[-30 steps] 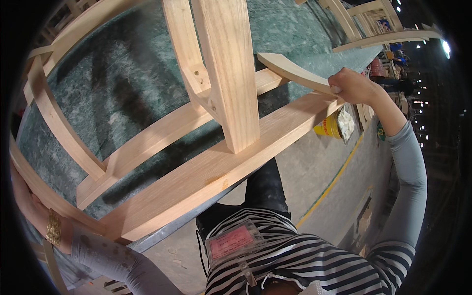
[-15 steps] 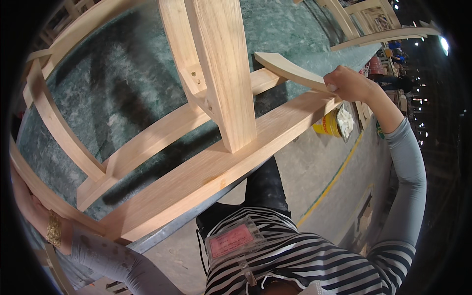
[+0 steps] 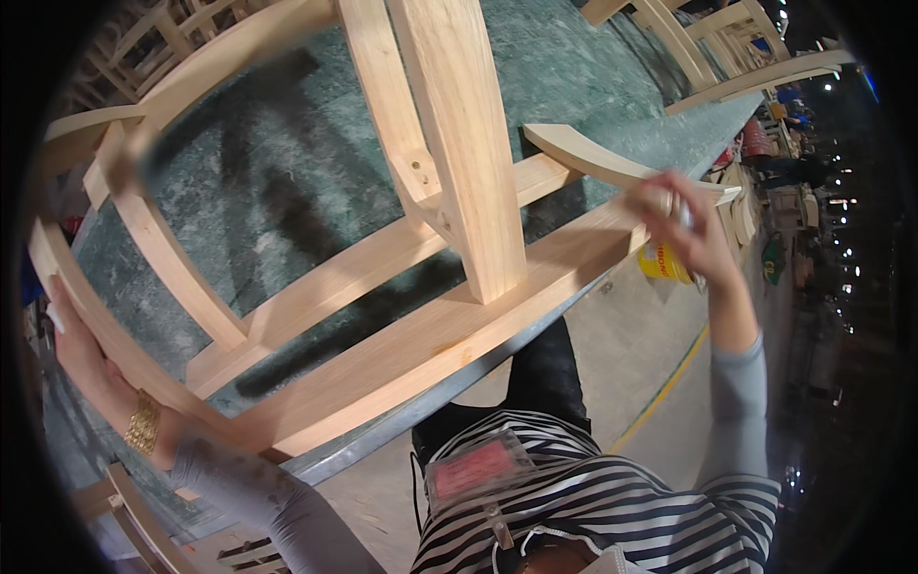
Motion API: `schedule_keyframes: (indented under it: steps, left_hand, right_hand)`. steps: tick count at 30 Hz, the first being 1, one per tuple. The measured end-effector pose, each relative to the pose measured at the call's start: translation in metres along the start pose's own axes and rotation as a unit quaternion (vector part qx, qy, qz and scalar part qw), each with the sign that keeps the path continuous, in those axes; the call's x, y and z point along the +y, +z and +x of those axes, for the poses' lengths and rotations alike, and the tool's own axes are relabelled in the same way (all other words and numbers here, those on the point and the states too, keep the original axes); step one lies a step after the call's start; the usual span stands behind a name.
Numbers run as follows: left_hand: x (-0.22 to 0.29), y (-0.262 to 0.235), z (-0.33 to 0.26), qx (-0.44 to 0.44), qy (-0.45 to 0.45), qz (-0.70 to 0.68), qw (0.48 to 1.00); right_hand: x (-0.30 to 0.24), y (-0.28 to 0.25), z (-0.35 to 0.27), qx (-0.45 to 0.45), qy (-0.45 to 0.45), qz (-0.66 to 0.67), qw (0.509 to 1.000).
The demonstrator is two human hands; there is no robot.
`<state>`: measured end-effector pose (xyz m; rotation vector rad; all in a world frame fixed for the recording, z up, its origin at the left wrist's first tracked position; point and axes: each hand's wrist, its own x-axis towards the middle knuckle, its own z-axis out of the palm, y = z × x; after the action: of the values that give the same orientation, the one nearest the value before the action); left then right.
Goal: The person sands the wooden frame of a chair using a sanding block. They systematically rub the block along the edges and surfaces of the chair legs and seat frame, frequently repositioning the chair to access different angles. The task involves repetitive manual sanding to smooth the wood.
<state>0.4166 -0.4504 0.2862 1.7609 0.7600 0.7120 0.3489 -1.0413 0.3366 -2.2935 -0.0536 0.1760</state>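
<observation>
A pale wooden chair frame [image 3: 382,368] lies tipped over at the table's front edge, with a broad post [image 3: 473,191] rising from its near rail. My left hand [image 3: 96,368], with a gold bracelet at the wrist, grips the outer side of the frame's curved left rail [image 3: 143,354]. Something white shows at its fingertips. At the opposite end, my right hand [image 3: 684,225] is smeared by motion beside the end of the near rail and a curved slat [image 3: 593,153]. Its fingers look bent; whether it holds anything is unclear.
Beneath the frame is a mottled green tabletop [image 3: 296,191] with a metal front edge [image 3: 382,421]. A yellow bucket [image 3: 663,263] stands beyond the right end. More wooden frames [image 3: 736,38] are at the far right, others at the far left and lower left.
My right hand has come off the rail end and moved slightly down and right. The frame sits a little farther right and lower in view. My left hand stays at the left rail.
</observation>
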Motion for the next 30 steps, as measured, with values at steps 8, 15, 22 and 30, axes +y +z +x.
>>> schedule_keyframes:
  steps: [8,15,22,30]
  left_hand:
    - [0.011,0.021,-0.009,-0.018,0.012,0.010,1.000]
    - [0.018,0.014,-0.017,0.019,0.099,0.158,0.982]
    - [0.017,0.010,-0.020,0.026,0.121,0.036,0.992]
    - [0.039,0.001,-0.063,0.176,0.230,0.115,0.950]
  right_hand:
    - [0.090,0.163,-0.085,-0.211,0.013,0.111,0.971]
    - [0.036,0.157,-0.065,-0.303,-0.045,0.054,0.950]
    - [-0.064,0.125,-0.013,0.234,-0.285,-0.064,0.927]
    - [-0.048,0.150,0.063,0.200,-0.235,0.121,0.944]
